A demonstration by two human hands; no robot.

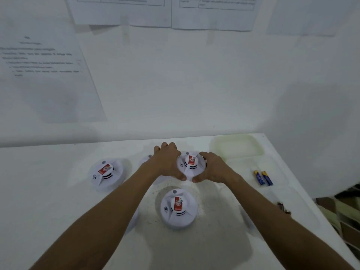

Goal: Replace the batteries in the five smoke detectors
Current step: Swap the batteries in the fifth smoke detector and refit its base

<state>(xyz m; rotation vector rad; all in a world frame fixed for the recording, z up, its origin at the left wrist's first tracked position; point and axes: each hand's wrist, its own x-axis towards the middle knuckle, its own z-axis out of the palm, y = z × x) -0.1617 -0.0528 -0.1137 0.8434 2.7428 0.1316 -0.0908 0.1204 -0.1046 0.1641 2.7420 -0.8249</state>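
Both of your hands are out over the white table (48, 191), closed around the far smoke detector (191, 165) from either side. Your left hand (168, 162) cups its left rim with the fingers curled over the far edge and the thumb at the near edge; your right hand (213, 168) grips the right rim, its thumb meeting the near edge just beside your left thumb. That detector sits dome-up, its red label (191, 160) facing you. Nearer to you, between your forearms, a second smoke detector (178, 208) rests on the table, also dome-up with a red label, untouched. A third smoke detector (107, 173) lies well to the left of your left arm. A fourth detector (145, 159) shows only as a sliver behind your left wrist, and a white rim (134, 217) peeks out under your left forearm; I cannot tell for sure what that is. To the right of your right hand, two blue-and-gold batteries (263, 178) lie side by side, close together, near the right edge of the table. Beyond them, at the far right corner, sits a pale translucent tray (236, 146). Printed sheets of paper (46, 75) hang on the white wall behind the table.
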